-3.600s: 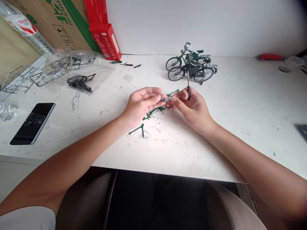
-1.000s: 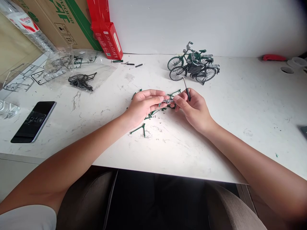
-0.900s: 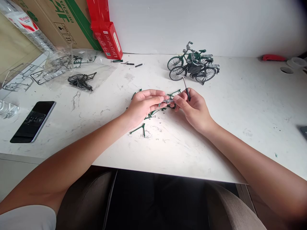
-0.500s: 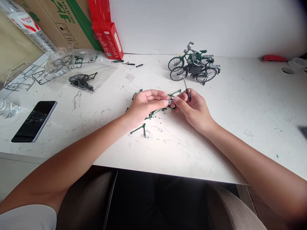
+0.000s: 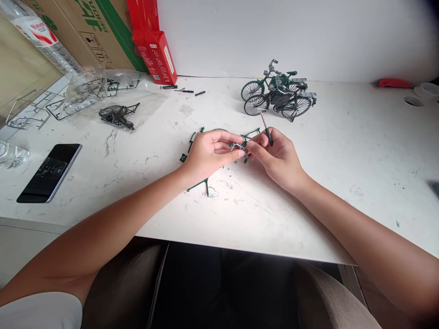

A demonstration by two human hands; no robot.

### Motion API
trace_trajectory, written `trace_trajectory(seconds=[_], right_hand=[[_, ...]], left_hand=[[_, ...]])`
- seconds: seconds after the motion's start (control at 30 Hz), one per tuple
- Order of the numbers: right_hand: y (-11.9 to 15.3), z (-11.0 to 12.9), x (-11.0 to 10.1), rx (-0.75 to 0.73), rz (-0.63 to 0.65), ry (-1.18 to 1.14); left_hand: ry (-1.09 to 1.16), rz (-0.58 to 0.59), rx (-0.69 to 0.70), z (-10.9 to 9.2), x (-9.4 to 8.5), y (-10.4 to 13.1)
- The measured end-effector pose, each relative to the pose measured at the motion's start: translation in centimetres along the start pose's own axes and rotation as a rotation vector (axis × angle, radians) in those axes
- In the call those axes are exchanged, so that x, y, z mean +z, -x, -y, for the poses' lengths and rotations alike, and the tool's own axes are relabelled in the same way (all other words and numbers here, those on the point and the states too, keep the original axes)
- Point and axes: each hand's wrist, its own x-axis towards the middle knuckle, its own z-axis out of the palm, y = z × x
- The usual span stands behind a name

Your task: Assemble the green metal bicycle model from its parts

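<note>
Between my two hands is a small silver model-bicycle handlebar with green grip ends. My left hand pinches it from the left, the other fingers stretched out behind it. From the right, the thumb and index finger of my right hand close on the same piece. A small screwdriver with a black handle is tucked in my right hand, its thin metal shaft pointing up and away. Green plastic frame parts lie around and under my left hand, some hidden by it, with tiny metal bits nearby.
Two assembled model bicycles, green and black, stand behind my right hand. To the left lie a phone, bagged black parts and black sprue frames. Small tools lie near a red box.
The handlebar has turned in my fingers, so its bent bar and green ends now show. My left hand has shifted slightly, covering more green parts. The screwdriver tilts slightly further left.
</note>
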Motion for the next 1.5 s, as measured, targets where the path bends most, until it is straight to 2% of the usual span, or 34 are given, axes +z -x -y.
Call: trace_trajectory(seconds=[0.17, 0.43, 0.53, 0.7, 0.87, 1.1, 1.5], right_hand=[[-0.1, -0.2, -0.1, -0.045, -0.019, -0.004], [0.3, 0.1, -0.2, -0.248, -0.115, 0.175], [0.5, 0.4, -0.1, -0.268, -0.137, 0.173], [1.0, 1.1, 0.0, -0.188, -0.156, 0.114], [0.8, 1.7, 0.2, -0.125, -0.201, 0.043], [0.3, 1.8, 0.0, -0.1, -0.14, -0.063], [-0.4, 1.7, -1.3, 0.238, -0.013, -0.165]], left_hand=[[-0.092, -0.005, 0.044, -0.6, 0.3, 0.2], [-0.306, -0.036, 0.255, -0.4, 0.5, 0.4], [-0.359, -0.042, 0.332, -0.4, 0.5, 0.5], [-0.427, -0.049, 0.411, -0.9, 0.6, 0.7], [-0.454, -0.061, 0.419, -1.5, 0.5, 0.7], [-0.474, -0.044, 0.417, -1.3, 0.5, 0.7], [-0.463, -0.021, 0.387, -1.3, 0.4, 0.7]])
